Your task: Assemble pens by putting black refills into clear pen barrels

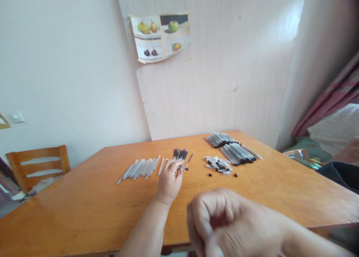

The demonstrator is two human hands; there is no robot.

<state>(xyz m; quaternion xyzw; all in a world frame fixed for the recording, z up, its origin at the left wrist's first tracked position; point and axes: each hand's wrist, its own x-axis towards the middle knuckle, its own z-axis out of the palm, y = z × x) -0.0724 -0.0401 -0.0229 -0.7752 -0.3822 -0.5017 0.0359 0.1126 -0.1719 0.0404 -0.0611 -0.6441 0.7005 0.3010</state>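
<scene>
Left hand [170, 177] at black refills [183, 154], clear tubes [143, 168] left of it, dark-filled pens [238, 154] well right; right hand [235, 221] curled nearer. Cannot tell what either grips.

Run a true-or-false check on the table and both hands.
The bare left hand is close to the bunch of slim dark rods. True.
The thin translucent plastic tubes lie right of the pile of small white and black plastic pieces. False: they lie left.
Two small black pieces lie apart from that pile. True.
The right hand is spread flat. False: it is curled.
A paper sheet showing fruit hangs on the pale panel. True.
</scene>
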